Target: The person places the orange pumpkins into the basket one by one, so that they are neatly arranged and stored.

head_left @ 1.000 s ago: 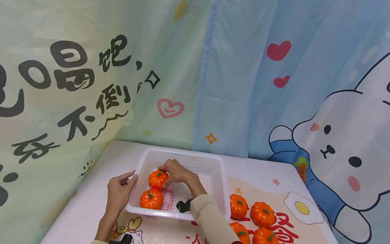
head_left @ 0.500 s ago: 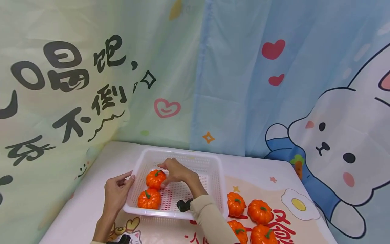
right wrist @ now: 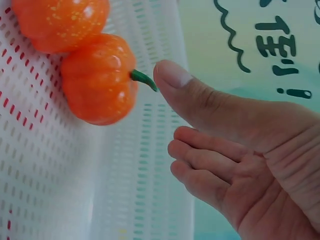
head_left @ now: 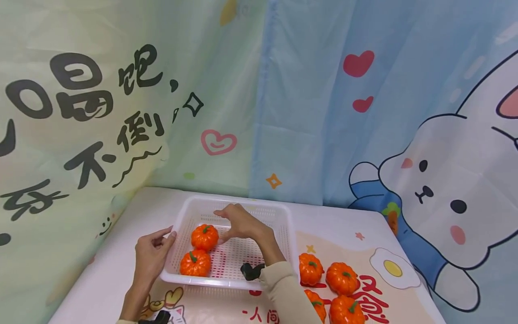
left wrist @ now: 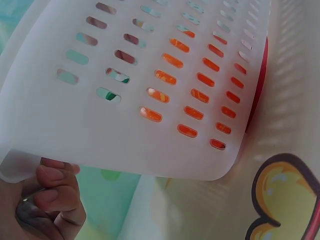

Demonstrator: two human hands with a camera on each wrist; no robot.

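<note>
A white perforated plastic basket (head_left: 230, 282) stands on the table with two small orange pumpkins inside at its left. The rear pumpkin (head_left: 204, 237) touches the front pumpkin (head_left: 195, 263); both have green stems. My left hand (head_left: 150, 254) holds the basket's left rim, its fingers curled beneath the edge in the left wrist view. Over the basket, my right hand (head_left: 244, 225) is just right of the rear pumpkin, with thumb and fingers spread and nothing held. The right wrist view shows a gap between the thumb (right wrist: 172, 75) and that pumpkin's stem.
Several more orange pumpkins (head_left: 342, 278) lie on the table right of the basket, partly hidden by my right sleeve. The printed table mat (head_left: 360, 252) shows a fried egg and red characters. A patterned curtain (head_left: 291, 112) hangs behind the table.
My right hand has let go of the rear pumpkin and drawn away from it to the right, its fingers opening. The left hand stays at the basket rim. The head view has shifted slightly.
</note>
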